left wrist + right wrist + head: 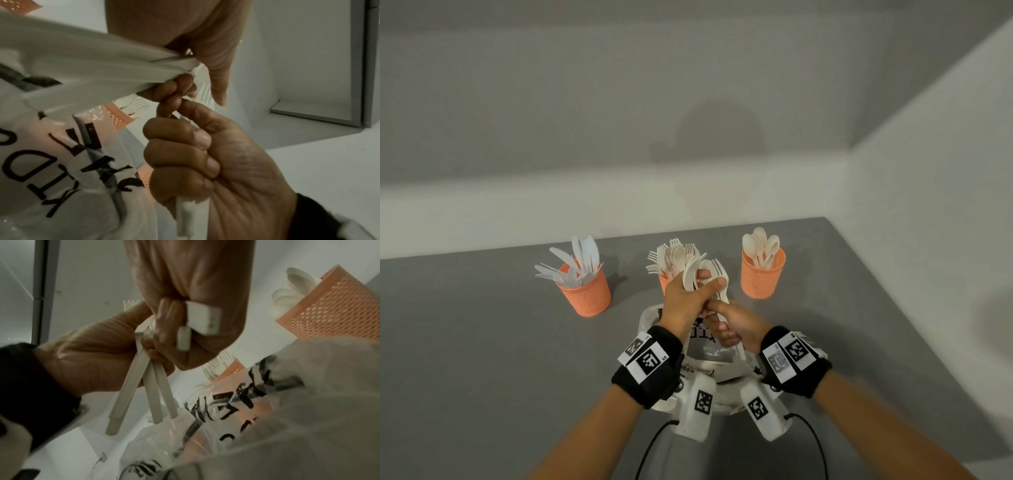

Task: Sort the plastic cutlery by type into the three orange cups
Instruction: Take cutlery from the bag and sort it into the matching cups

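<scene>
Three orange cups stand in a row: the left cup [585, 291] holds knives, the middle cup [663, 281] forks, the right cup [762, 274] spoons. In front of the middle cup, my left hand [710, 279] grips a bundle of white cutlery [695, 270], a spoon and a fork head sticking up. Several handles [144, 386] hang below its fist. Just beneath it, my right hand [722, 322] is curled round white handles [189, 216] from the same cluster, thumb and forefinger pinched. Which pieces it holds is hidden.
A crumpled clear plastic bag [710, 356] with black lettering lies on the grey table [482, 342] under both hands. White walls close off the back and right of the table. Black cables [654, 442] trail off the near edge between my forearms.
</scene>
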The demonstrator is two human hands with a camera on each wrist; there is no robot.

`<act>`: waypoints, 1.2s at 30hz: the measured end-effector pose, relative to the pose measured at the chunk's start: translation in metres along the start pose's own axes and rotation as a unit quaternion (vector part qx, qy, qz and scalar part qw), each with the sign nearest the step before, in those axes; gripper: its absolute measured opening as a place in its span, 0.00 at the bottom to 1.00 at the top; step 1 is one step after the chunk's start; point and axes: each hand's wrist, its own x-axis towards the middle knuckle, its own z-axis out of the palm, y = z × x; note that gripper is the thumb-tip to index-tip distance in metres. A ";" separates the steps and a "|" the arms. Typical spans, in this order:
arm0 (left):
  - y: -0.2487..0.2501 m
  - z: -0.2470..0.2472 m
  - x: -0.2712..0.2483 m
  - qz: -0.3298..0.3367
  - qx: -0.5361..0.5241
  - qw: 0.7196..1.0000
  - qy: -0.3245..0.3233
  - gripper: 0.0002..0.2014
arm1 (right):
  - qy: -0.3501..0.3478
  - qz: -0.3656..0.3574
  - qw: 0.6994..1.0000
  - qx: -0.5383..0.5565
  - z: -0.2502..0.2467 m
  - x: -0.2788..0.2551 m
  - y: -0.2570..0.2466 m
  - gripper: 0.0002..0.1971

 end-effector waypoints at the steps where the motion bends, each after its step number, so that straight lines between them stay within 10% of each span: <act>1: -0.002 0.001 0.001 -0.003 0.004 1.000 0.008 0.15 | 0.006 0.005 1.000 -0.015 0.001 -0.001 0.000 0.17; 9: -0.003 0.000 0.008 0.031 0.028 0.998 0.042 0.04 | 0.033 -0.042 0.998 -0.024 0.002 -0.004 0.002 0.20; 20: -0.008 -0.010 0.021 -0.014 -0.089 0.985 0.149 0.14 | 0.138 -0.115 0.983 -0.023 0.004 0.006 0.009 0.18; 29: 0.001 -0.005 0.019 0.050 0.091 0.994 0.026 0.09 | 0.173 -0.241 0.926 -0.234 -0.008 0.012 0.015 0.15; 36: -0.007 0.015 0.028 0.097 0.172 0.980 -0.030 0.03 | 0.210 -0.291 0.921 -0.149 -0.009 0.013 -0.004 0.11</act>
